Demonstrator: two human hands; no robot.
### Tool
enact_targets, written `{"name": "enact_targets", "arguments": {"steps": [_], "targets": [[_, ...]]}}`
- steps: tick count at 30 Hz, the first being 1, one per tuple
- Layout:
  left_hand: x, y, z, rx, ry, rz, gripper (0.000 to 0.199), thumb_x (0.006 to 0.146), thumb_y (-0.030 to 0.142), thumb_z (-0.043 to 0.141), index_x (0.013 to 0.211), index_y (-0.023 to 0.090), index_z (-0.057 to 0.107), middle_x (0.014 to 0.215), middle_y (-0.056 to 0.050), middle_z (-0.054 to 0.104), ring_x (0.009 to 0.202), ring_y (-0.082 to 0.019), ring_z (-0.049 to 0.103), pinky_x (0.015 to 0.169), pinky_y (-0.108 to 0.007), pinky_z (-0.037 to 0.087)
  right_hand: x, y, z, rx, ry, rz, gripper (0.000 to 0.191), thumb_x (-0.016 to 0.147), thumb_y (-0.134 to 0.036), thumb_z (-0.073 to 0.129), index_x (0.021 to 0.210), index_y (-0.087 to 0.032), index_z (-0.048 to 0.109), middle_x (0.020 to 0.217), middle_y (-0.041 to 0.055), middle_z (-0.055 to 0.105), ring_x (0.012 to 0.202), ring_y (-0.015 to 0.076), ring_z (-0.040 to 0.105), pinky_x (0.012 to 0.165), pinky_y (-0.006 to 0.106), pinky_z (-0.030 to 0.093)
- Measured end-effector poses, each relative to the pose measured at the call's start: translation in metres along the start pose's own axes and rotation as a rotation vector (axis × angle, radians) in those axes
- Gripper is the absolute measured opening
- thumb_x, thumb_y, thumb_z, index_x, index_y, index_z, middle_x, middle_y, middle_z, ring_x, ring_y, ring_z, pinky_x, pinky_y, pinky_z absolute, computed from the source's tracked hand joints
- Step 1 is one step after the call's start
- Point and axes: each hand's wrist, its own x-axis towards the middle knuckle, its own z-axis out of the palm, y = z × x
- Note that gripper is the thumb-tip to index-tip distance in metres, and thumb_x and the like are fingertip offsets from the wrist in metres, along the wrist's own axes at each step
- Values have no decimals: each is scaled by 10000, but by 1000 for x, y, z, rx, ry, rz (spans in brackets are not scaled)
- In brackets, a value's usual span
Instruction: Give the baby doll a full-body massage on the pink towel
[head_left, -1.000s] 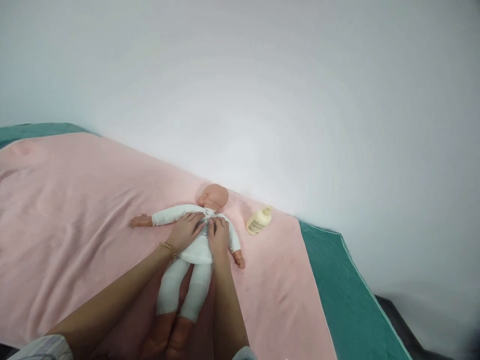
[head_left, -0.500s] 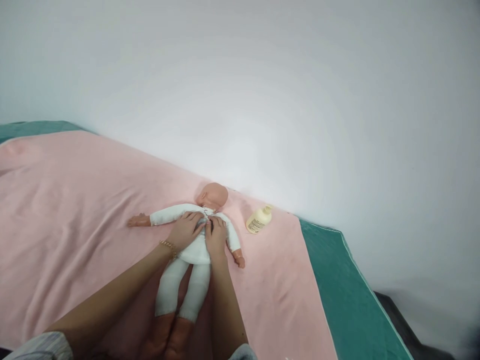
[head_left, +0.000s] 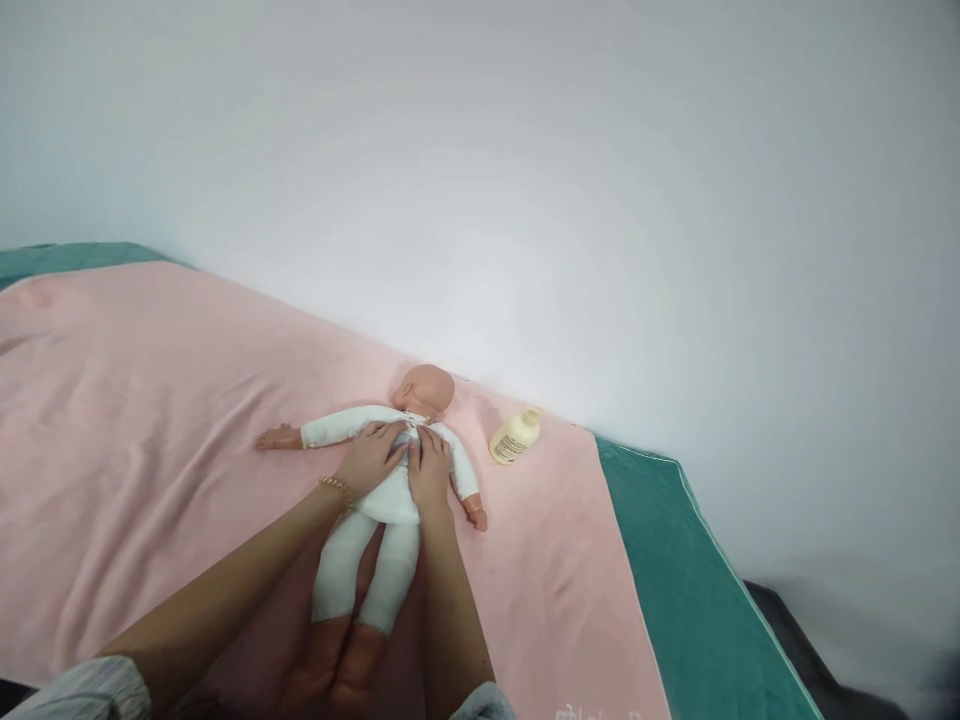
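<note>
A baby doll (head_left: 395,497) with white cloth body and sleeves lies stretched out, its bald head at the wall side and its back seemingly upward. On the left of its upper body rests my left hand (head_left: 371,458), fingers extended over the cloth, a beaded bracelet at the wrist. Beside it my right hand (head_left: 430,468) lies flat on the other half of the doll's torso. A small grey patch shows between my fingertips. To the right of the doll, a pale yellow bottle (head_left: 514,438) with printed text leans on the blanket.
The doll and bottle are on a pink blanket (head_left: 187,400), wrinkled on the left. Under it a green cover (head_left: 675,560) shows at the right and far left. A white wall (head_left: 480,180) rises behind. Something dark (head_left: 795,640) stands at the lower right.
My right hand's fingers have straightened slightly and shifted on the doll's back. My left hand stays nearly in place. The doll and bottle have not visibly moved on the blanket.
</note>
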Motion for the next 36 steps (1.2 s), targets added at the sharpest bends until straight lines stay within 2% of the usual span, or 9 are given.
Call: {"name": "enact_targets", "arguments": {"steps": [4,7,10,15,20,25,31,36], "targets": [[-14,6,-9,-51,59,32,383,971,345,362,1243,163,560,1357,-104,556,1240,-264,483,1058,-449,369,-18,-3,-9,74,107,-8,404,990,-317,353,1310,-153,537,1320,126,570,1268,224,476,1082,411,376],[-33,13,-17,-81,68,69,389,986,350,355,1274,178,553,1401,-92,520,1277,-250,461,1087,-456,345,-44,-7,-16,88,178,-2,406,997,-348,334,1294,-169,544,1328,135,545,1289,232,456,1082,438,381],[-56,20,-25,-94,50,124,378,990,336,367,1287,201,557,1398,-77,526,1282,-241,455,1099,-460,334,-73,-11,-20,86,192,-26,381,992,-347,346,1268,-202,564,1321,125,540,1318,244,428,1070,459,391],[-91,26,-34,-186,41,148,315,989,290,386,1165,220,639,1213,-67,645,1170,-229,525,1037,-420,399,-106,-15,-25,173,178,-85,328,971,-256,369,1111,-233,665,1095,99,624,1086,221,565,946,413,465],[-96,29,-38,-252,-28,137,335,1003,301,355,1034,213,676,1075,-64,687,1074,-222,564,980,-399,425,-108,-18,-29,180,98,-117,304,934,-210,425,1009,-255,716,1004,80,635,1011,224,572,898,403,460],[-87,29,-35,-256,-94,114,361,1013,326,343,966,202,678,1007,-52,693,1002,-213,575,923,-376,438,-101,-20,-27,232,55,-50,289,912,-175,452,929,-242,732,941,60,639,967,211,560,871,376,451],[-82,24,-34,-312,-105,101,345,1014,330,355,954,196,667,977,-42,693,976,-208,572,915,-362,436,-98,-22,-28,233,44,-41,292,906,-168,455,940,-239,736,936,53,640,956,203,557,870,366,441],[-77,16,-37,-332,-45,112,319,1009,317,368,1027,202,665,1066,-44,691,1059,-212,562,976,-370,413,-92,-24,-28,221,119,-23,301,937,-227,435,986,-239,732,1006,72,631,1007,218,553,903,386,435]]}}
